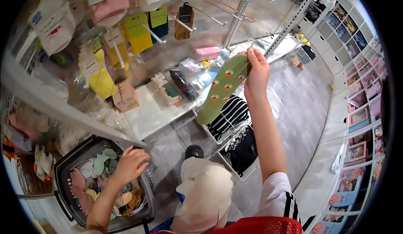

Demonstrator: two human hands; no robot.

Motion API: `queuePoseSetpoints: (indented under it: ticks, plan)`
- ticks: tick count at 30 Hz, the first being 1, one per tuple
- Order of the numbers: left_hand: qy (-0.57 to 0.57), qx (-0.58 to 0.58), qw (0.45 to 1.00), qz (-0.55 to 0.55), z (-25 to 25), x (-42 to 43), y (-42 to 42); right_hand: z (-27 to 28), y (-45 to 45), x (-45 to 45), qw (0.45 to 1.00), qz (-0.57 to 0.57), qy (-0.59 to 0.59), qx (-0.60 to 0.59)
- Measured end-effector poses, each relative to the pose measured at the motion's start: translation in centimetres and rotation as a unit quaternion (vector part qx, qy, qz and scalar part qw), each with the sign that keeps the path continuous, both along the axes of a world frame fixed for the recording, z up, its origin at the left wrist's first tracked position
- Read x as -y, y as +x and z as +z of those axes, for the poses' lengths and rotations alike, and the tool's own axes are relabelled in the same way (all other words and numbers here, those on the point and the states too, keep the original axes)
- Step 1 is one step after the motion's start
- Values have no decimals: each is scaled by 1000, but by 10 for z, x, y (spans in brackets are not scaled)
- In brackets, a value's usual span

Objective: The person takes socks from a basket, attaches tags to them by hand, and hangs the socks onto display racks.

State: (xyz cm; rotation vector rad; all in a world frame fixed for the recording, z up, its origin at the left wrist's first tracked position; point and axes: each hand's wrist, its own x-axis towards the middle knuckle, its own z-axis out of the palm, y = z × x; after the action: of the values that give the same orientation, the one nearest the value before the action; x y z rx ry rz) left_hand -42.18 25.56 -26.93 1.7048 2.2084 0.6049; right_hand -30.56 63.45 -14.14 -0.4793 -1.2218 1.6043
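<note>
My right hand (pixel 257 72) is raised in front of the shelf and pinches a long flat green sock (pixel 222 89) by its upper end. Small orange and white motifs dot the sock, and a clear plastic hook (pixel 251 42) shows above my fingertips. My left hand (pixel 129 163) hovers over the right side of a dark plastic basket (pixel 62 167), its fingers loosely apart with nothing in them. Inside the basket lies a jumble of socks (pixel 100 167) in pink, green, grey and brown.
Metal display hooks (pixel 216 15) hold packaged socks (pixel 138 32) at the upper left. Boxes and packets stand on a white shelf (pixel 147 118). Two wire baskets (pixel 220 139) with black clothing sit on the floor near my leg. Shelves of boxed goods (pixel 357 150) line the right.
</note>
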Motion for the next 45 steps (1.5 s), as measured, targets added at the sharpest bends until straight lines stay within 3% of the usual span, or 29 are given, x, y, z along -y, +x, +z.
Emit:
queuePoseSetpoints:
  ticks: [5,9,13,14,17,22,25,26,29,32,34,36,37,38,40,41,42,43,45]
  plan:
    - [10,-41,999,2,-18,-5,1,-36,-52,-107,997,-12,-16,71]
    - [-6,-50,999,20,-18,-6,2,-38,-112,-163,999,47,-15,-17]
    - [97,-51,994,20,-37,1,-4,-28,-160,-184,997,73,12,-15]
    - [100,-52,993,20,-38,2,-3,-33,-177,-195,997,70,-25,-23]
    - [108,-59,992,15,-39,2,-5,-28,-203,-206,994,61,19,91]
    - [103,-74,992,10,-41,3,-6,-32,-233,-218,990,80,40,106]
    - [92,-67,993,16,-43,5,-6,-36,-254,-235,963,-16,184,198]
    - [94,-67,993,14,-43,5,-7,-37,-260,-247,931,-49,257,255]
    - [96,-65,993,6,-43,4,-8,-36,-271,-247,901,-107,268,324]
    - [88,-67,994,-6,-43,8,-8,-39,-262,-230,903,-84,257,334]
    - [91,-76,993,-19,-46,8,-10,-64,-259,-236,874,-161,322,327]
    - [130,-82,988,-8,-46,4,-9,-97,-248,-228,921,-209,264,194]
    - [149,-85,985,1,-45,4,-7,-106,-231,-219,903,-222,311,198]
    - [152,-89,984,3,-47,7,-6,-122,-222,-205,918,-219,297,146]
    - [165,-81,983,6,-45,7,-5,-166,-209,-198,914,-205,224,268]
    - [173,-78,982,9,-45,9,-4,-180,-194,-169,952,-152,169,207]
    - [165,-70,984,16,-50,13,-2,-184,-180,-140,950,-125,227,176]
    - [158,-62,985,22,-56,15,-2,-190,-169,-118,955,-87,145,244]
    - [170,-87,982,14,-66,19,-2,-211,-150,-77,973,16,10,228]
